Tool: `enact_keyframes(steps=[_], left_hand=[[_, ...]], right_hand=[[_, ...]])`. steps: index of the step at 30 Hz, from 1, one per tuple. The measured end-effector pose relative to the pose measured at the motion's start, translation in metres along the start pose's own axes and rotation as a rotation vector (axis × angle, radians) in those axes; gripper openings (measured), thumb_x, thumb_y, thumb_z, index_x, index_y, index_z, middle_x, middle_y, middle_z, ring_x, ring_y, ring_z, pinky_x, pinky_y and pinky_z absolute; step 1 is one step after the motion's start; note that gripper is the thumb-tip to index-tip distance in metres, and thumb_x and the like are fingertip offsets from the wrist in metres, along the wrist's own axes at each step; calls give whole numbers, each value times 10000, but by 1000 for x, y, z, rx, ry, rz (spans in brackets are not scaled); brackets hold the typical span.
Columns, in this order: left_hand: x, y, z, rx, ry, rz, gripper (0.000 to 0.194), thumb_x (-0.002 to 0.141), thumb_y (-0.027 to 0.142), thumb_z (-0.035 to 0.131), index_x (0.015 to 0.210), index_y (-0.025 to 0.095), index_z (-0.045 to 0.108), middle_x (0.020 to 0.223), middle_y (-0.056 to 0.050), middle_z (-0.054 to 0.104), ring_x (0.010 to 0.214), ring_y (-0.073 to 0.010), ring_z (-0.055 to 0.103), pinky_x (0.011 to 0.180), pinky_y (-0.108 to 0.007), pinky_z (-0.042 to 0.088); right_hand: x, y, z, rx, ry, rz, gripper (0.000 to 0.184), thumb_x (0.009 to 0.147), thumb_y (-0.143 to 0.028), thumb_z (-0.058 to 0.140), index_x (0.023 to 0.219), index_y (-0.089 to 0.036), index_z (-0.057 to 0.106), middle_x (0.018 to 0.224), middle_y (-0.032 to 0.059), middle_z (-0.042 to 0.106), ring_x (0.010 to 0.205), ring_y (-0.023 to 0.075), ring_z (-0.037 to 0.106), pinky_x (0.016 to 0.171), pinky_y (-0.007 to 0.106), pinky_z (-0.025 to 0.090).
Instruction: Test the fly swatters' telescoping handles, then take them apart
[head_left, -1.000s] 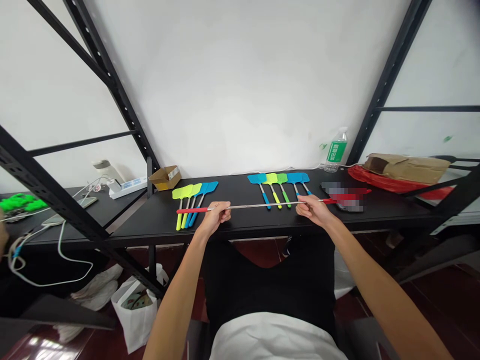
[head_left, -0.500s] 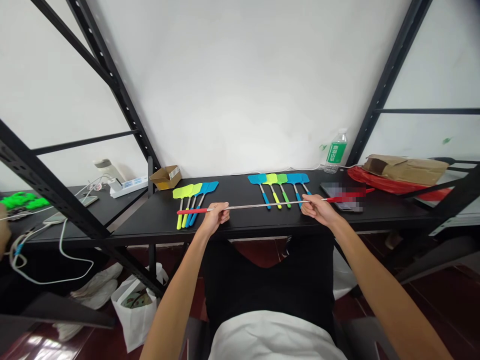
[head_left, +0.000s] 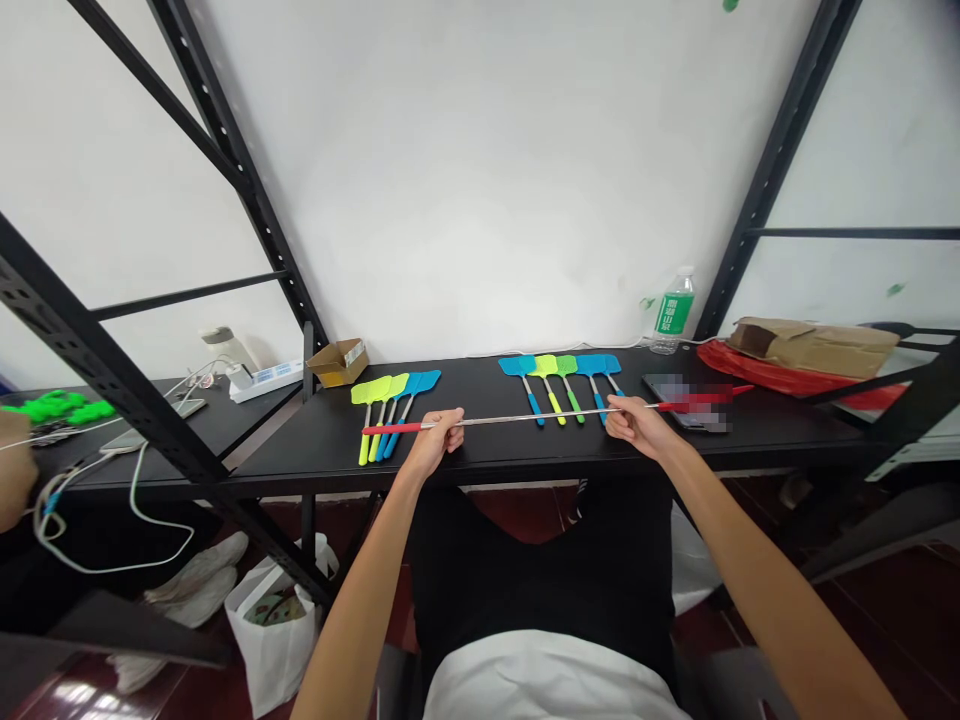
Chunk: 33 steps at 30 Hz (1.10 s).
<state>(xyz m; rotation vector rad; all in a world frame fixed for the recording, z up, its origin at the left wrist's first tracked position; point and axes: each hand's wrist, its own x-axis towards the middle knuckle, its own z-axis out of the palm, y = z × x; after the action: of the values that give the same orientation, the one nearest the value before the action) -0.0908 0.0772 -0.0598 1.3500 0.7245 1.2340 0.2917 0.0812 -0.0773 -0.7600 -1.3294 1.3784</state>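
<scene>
I hold a long telescopic fly swatter with a red handle (head_left: 390,428) and a thin metal rod (head_left: 525,418) level above the black table (head_left: 510,455). My left hand (head_left: 433,440) pinches the rod just past the handle. My right hand (head_left: 637,424) is closed on the rod near its red head end (head_left: 705,398). Behind my left hand lies a group of yellow-green and blue swatters (head_left: 390,400). Another group of blue and green swatters (head_left: 562,380) lies behind the rod's middle.
A small cardboard box (head_left: 339,361) and a power strip (head_left: 264,379) sit at the back left. A water bottle (head_left: 672,312), a brown paper bag (head_left: 814,345) on red material and a dark phone (head_left: 675,392) are on the right. Black shelf posts frame both sides.
The view has shifted slightly. My hands hold the extended swatter much as before, with the right hand a little further right along the rod than a second ago.
</scene>
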Motion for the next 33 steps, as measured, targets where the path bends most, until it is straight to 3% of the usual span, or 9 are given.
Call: enact_keyframes(steps=[7, 14, 33], left_hand=[[0, -1, -1, -33, 34, 21, 516, 884, 512, 642, 555, 180, 425, 489, 54, 357, 436, -62, 329, 461, -236, 224], [0, -1, 0, 12, 30, -10, 484, 837, 447, 700, 541, 181, 424, 483, 42, 384, 432, -64, 336, 446, -240, 208], [1, 2, 3, 44, 33, -8, 427, 833, 455, 665, 570, 181, 470, 478, 36, 406, 428, -72, 340, 443, -237, 220]], right_hand=[[0, -2, 2, -10, 12, 14, 537, 899, -473, 679, 487, -197, 475, 387, -28, 361, 404, 94, 297, 455, 284, 230], [0, -3, 5, 0, 22, 1, 534, 901, -457, 680, 485, -199, 468, 385, -33, 352, 396, 92, 295, 458, 286, 243], [-1, -4, 5, -33, 25, 8, 539, 900, -485, 676, 495, -204, 459, 388, -25, 371, 405, 97, 293, 459, 289, 258]])
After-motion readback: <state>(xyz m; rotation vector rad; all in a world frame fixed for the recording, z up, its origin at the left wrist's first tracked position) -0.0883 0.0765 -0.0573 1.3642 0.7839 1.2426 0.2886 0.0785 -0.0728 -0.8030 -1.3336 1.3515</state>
